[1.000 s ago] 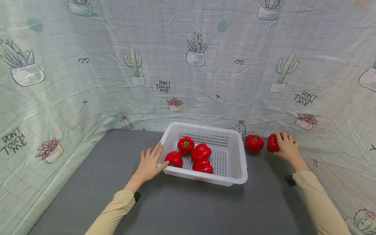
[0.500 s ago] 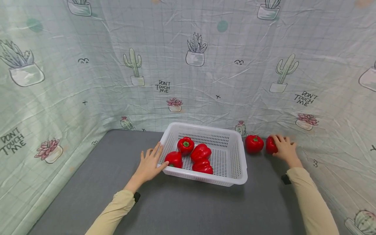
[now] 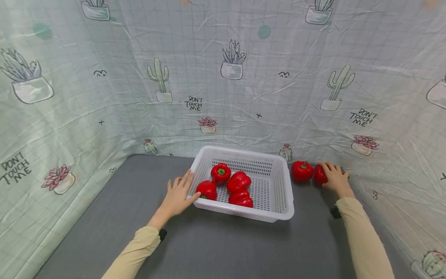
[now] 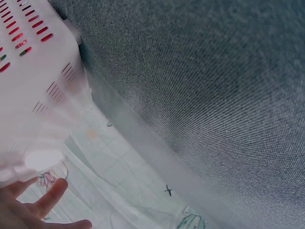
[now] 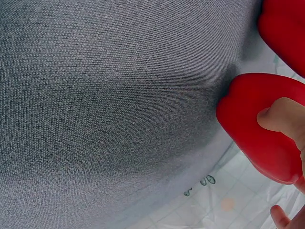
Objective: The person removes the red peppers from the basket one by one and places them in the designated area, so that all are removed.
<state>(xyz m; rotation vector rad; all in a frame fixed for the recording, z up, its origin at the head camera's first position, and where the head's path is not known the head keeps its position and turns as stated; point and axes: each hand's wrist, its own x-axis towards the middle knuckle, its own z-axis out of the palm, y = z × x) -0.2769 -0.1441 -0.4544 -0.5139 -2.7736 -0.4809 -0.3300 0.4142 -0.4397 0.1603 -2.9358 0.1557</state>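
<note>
My right hand (image 3: 336, 180) grips a red bell pepper (image 3: 318, 176) on the grey table, its thumb (image 5: 281, 116) pressed against the pepper's side in the right wrist view. The hand covers much of this pepper. Just left of it, another red bell pepper (image 3: 302, 172) stands with its green stem up. My left hand (image 3: 177, 194) rests on the left end of a white perforated plastic basket (image 3: 287, 186), fingers spread along the rim. Several red bell peppers lie inside the basket, including one (image 3: 220, 173) with its stem showing and one (image 3: 206, 190) beside the left thumb.
The grey table (image 3: 223, 248) stretches in front of the basket and to its left. A pale cloth (image 3: 195, 77) printed with cacti hangs behind and at both sides, close behind the basket and the two outside peppers.
My right hand has shifted left and slightly nearer, bringing its bell pepper closer to the one beside the basket. The left hand and the basket stay put.
</note>
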